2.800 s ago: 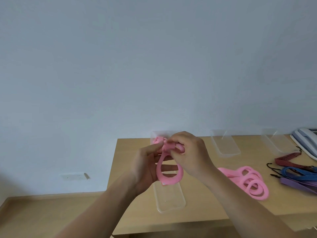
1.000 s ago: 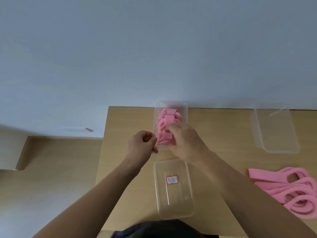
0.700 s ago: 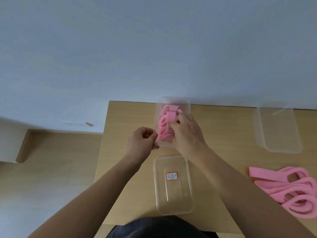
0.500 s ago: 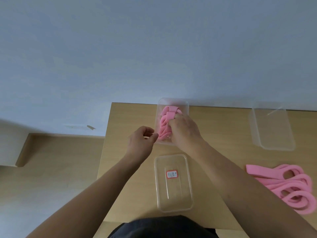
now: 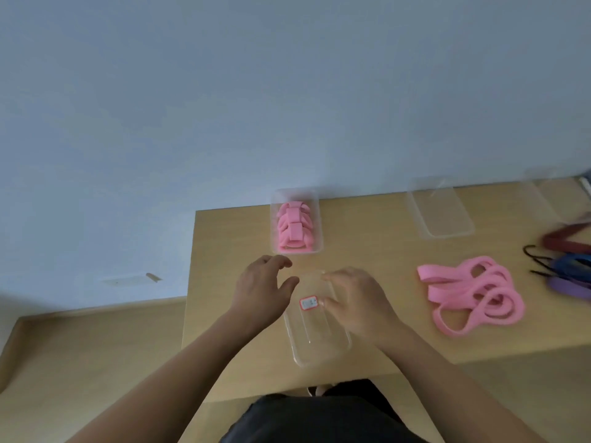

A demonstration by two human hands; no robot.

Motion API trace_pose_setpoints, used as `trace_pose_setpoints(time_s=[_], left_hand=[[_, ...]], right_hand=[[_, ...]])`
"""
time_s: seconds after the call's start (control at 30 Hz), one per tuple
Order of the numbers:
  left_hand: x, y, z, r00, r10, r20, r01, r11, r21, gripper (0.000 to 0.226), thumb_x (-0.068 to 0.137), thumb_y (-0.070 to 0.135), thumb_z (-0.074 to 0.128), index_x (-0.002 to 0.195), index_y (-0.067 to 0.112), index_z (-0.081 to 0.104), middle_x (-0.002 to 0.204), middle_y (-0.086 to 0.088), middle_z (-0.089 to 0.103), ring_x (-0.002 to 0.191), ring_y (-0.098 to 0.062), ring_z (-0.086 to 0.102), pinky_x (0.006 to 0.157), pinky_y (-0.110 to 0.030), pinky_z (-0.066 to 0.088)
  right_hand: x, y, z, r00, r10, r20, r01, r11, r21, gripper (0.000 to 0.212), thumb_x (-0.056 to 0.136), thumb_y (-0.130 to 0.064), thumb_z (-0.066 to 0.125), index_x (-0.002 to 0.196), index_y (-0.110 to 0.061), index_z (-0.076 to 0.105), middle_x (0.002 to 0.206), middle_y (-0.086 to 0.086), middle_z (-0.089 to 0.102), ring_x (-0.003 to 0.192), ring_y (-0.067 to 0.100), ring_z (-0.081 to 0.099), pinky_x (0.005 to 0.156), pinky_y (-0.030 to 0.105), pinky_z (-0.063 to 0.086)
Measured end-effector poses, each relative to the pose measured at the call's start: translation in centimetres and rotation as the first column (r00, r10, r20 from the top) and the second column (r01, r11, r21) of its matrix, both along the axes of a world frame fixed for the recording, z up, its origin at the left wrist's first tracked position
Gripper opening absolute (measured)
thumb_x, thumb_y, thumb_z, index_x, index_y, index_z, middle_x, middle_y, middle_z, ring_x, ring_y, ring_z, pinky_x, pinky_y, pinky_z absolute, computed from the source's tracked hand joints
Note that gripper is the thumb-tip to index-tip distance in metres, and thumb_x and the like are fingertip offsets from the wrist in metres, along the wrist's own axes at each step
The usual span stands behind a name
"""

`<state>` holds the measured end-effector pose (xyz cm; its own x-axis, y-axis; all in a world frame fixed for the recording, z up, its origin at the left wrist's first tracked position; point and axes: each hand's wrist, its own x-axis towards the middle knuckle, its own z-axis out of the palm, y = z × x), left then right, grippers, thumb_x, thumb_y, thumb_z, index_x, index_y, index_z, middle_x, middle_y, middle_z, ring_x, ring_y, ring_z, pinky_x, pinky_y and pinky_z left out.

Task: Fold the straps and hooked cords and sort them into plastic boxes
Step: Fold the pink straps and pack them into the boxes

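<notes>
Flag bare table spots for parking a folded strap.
Bare table lies between the filled box and the empty box. A narrower strip runs left of the filled box. Crowded: strap pile and cords at right.

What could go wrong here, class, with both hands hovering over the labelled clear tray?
1. The labelled clear tray lies at the table's front edge; the left hand or right hand could nudge it off.
2. The folded pink straps sit heaped in their box and might spring out.
</notes>
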<state>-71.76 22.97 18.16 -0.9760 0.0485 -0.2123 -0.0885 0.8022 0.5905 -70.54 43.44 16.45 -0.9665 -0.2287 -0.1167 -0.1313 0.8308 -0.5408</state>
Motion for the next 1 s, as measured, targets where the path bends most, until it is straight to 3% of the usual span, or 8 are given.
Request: trace_pose_setpoints(time_s=[0.3,0.37,0.43,0.53,0.63,0.7,0.83,1.0], left_hand=[[4.4,7.5,-1.3,0.924,-0.381,-0.018,0.379,0.923,-0.074,0.041,0.098,0.037,0.064,0.136,0.023,0.061,0.137,-0.001,0.061,0.128,-0.023,0.054,0.104,-0.032,0.039],[5.0,9.2,-1.6,0.903,-0.429,-0.022,0.424,0.898,-0.118,0.041,0.099,0.040,0.062,0.137,0.026,0.059,0.139,0.002,0.059,0.130,-0.022,0.052,0.106,-0.035,0.041],[5.2,11.0,-1.9,0.883,-0.468,-0.030,0.457,0.873,-0.172,0.041,0.100,0.042,0.060,0.138,0.028,0.058,0.141,0.005,0.058,0.131,-0.020,0.050,0.104,-0.034,0.041],[4.7,14.6,-2.2,0.869,-0.494,-0.032,0.479,0.855,-0.199,0.042,0.101,0.043,0.057,0.140,0.027,0.056,0.142,0.005,0.056,0.132,-0.019,0.048,0.106,-0.030,0.039],[4.0,18.7,-2.3,0.859,-0.512,0.008,0.499,0.833,-0.237,0.043,0.103,0.044,0.053,0.142,0.027,0.053,0.145,0.006,0.054,0.134,-0.019,0.046,0.109,-0.030,0.038],[3.7,21.6,-2.2,0.845,-0.532,0.057,0.526,0.806,-0.269,0.045,0.103,0.044,0.051,0.144,0.026,0.052,0.147,0.005,0.052,0.135,-0.019,0.045,0.111,-0.033,0.038],[3.1,26.8,-1.9,0.836,-0.539,0.104,0.545,0.791,-0.279,0.047,0.103,0.046,0.051,0.146,0.027,0.051,0.147,0.004,0.053,0.135,-0.020,0.046,0.110,-0.035,0.040],[2.0,31.5,-1.3,0.864,-0.494,0.092,0.500,0.825,-0.264,0.046,0.101,0.044,0.056,0.140,0.022,0.057,0.137,0.000,0.060,0.124,-0.023,0.052,0.101,-0.032,0.041]], right_hand=[[10.8,9.7,-0.4,0.935,-0.329,0.132,0.319,0.943,0.091,0.048,0.083,-0.031,0.073,0.129,-0.018,0.065,0.125,0.006,0.064,0.118,0.027,0.055,0.101,0.030,0.040],[11.3,13.1,-0.6,0.917,-0.377,0.130,0.359,0.923,0.138,0.040,0.082,-0.028,0.071,0.120,-0.015,0.069,0.116,0.008,0.067,0.112,0.030,0.057,0.096,0.034,0.042],[10.9,16.6,-1.1,0.900,-0.417,0.126,0.399,0.905,0.146,0.027,0.080,-0.028,0.069,0.105,-0.018,0.070,0.097,0.003,0.066,0.096,0.027,0.060,0.079,0.034,0.046],[8.5,21.8,-1.8,0.867,-0.495,0.066,0.484,0.866,0.126,0.017,0.082,-0.029,0.067,0.098,-0.025,0.070,0.090,-0.002,0.065,0.080,0.018,0.058,0.063,0.027,0.038],[5.4,26.4,-2.7,0.792,-0.610,-0.022,0.598,0.768,0.230,0.030,0.086,-0.033,0.069,0.111,-0.018,0.063,0.100,0.006,0.061,0.087,0.024,0.056,0.066,0.032,0.045],[4.0,28.7,-3.0,0.747,-0.665,0.006,0.633,0.714,0.301,0.040,0.087,-0.036,0.069,0.117,-0.013,0.057,0.109,0.011,0.056,0.098,0.029,0.054,0.072,0.035,0.045],[2.9,30.9,-3.1,0.799,-0.600,0.042,0.570,0.778,0.265,0.026,0.092,-0.031,0.061,0.110,-0.012,0.058,0.106,0.009,0.057,0.096,0.026,0.054,0.071,0.032,0.040],[1.5,33.1,0.0,0.938,-0.343,-0.043,0.344,0.939,-0.003,0.010,0.086,-0.022,0.070,0.093,-0.014,0.066,0.095,0.002,0.065,0.086,0.025,0.059,0.072,0.033,0.042]])
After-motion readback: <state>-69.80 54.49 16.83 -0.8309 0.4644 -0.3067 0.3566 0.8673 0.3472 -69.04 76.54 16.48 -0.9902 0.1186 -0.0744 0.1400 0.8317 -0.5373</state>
